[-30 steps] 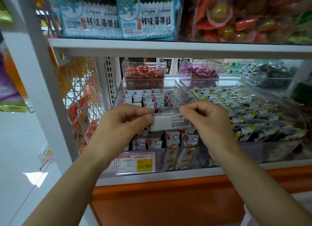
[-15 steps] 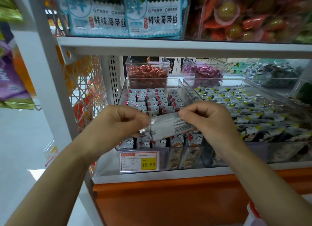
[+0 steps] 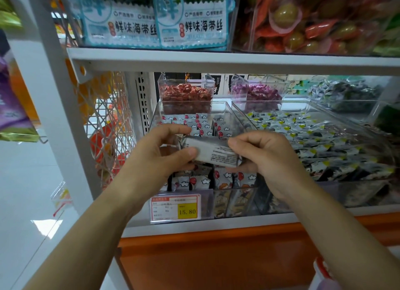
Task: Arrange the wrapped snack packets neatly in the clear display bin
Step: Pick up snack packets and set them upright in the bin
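Clear display bin holds rows of upright snack packets. Left hand at 9 o'clock and right hand at 3 o'clock each pinch an end of one grey packet btwn thumb & fingers, printed side up, over the bin's front rows. Price tag, 15.80, at 7 o'clock on the bin front.

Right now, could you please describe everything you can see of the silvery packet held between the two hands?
The silvery rectangular foil-look snack packet shows its plain back, with small dark print on its right half and a crimped left end. It lies roughly level, tilted slightly down to the right, in the air over the clear plastic display bin of balloon-printed packets. The left hand pinches its left end, the right hand its right end.
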`<state>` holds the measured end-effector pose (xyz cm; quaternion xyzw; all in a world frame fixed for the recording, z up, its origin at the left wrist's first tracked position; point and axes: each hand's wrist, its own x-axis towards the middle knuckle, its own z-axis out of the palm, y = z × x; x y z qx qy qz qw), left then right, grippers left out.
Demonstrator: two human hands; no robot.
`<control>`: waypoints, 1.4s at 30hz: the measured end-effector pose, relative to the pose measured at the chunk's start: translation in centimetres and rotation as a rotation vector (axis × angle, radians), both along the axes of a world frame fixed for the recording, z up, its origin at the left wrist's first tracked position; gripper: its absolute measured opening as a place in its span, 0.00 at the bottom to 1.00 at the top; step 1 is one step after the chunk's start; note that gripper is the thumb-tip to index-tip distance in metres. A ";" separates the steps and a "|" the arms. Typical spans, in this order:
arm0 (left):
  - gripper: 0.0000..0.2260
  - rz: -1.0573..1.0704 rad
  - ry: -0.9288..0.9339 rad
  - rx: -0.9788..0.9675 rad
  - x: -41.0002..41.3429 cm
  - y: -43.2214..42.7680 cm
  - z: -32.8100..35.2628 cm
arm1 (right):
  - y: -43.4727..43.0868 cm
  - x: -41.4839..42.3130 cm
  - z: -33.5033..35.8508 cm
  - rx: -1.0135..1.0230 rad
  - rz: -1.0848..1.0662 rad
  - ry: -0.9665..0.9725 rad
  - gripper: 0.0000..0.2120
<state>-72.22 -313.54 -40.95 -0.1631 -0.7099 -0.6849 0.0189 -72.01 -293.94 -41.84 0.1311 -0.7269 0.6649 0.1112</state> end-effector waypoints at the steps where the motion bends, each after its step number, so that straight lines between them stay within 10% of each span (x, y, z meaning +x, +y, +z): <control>1: 0.15 0.008 0.000 0.025 -0.1 -0.1 0.0 | 0.3 -0.1 0.1 0.003 0.063 -0.042 0.08; 20: 0.12 -0.009 0.012 -0.055 0.1 0.1 0.1 | 1.6 0.3 0.7 0.365 0.181 0.023 0.13; 32: 0.06 0.133 0.018 -0.020 -0.4 0.1 -0.5 | 0.4 0.2 -0.3 0.126 0.072 0.083 0.07; 36: 0.07 0.251 0.026 -0.006 -0.7 0.0 -0.5 | -1.2 0.3 -1.0 0.150 0.043 0.113 0.20; 42: 0.12 0.384 0.264 -0.334 -1.1 -0.6 0.1 | -2.3 -1.7 0.0 0.030 -0.116 0.138 0.17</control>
